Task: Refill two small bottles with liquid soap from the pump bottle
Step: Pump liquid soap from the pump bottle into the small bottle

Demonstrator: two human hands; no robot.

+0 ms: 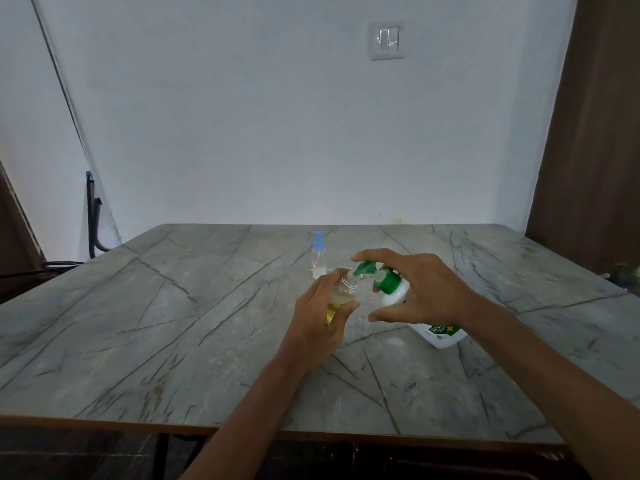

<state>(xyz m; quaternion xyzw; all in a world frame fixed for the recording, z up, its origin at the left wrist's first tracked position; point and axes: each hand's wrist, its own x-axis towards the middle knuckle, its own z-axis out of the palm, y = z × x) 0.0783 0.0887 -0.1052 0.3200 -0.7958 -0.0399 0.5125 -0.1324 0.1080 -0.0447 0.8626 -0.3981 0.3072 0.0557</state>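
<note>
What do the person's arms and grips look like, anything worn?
Left grip and right grip are bare: no gloves, and no rings show. Left forearm and right forearm are bare to the frame edge: no sleeves, watch, bands or markings in view.

My single view, a wide-angle camera worn on the person's head, facing forward and down, close above both forearms, left hand and right hand near mid-frame, grey veined table spreading below, white wall filling the upper half.
</note>
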